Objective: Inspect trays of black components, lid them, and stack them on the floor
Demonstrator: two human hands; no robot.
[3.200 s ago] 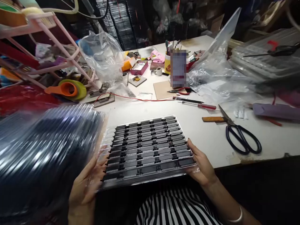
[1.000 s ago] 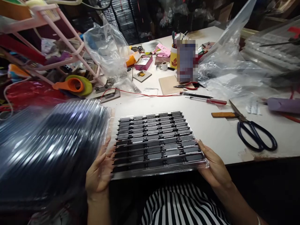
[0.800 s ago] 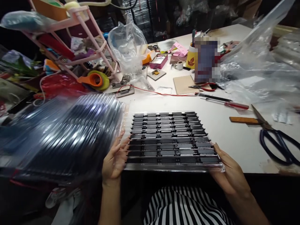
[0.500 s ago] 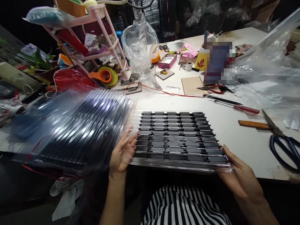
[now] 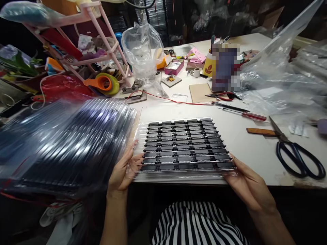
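Observation:
A clear plastic tray [image 5: 178, 174] lies nearly level at the table's front edge, in front of my body. Rows of black parts [image 5: 185, 144] with comb-like teeth fill it. My left hand [image 5: 124, 170] grips its left side, fingers partly showing through the clear plastic. At the right front corner my right hand [image 5: 249, 182] has hold of the rim, thumb on top and fingers underneath. Close to my left hand is a big stack of similar trays [image 5: 84, 146] wrapped in shiny clear film.
Large scissors [image 5: 293, 149], a red-handled screwdriver [image 5: 252, 116] and pliers [image 5: 226, 96] lie on the right. A pink rack [image 5: 112, 51] and clear bag [image 5: 141, 51] stand behind, left. Plastic film [image 5: 270, 85] covers the right back. Red wire [image 5: 176, 100] crosses the white table [image 5: 163, 110].
The view has swung slightly to the right, so everything appears further left. Both hands still hold the tray, which looks slightly flatter now.

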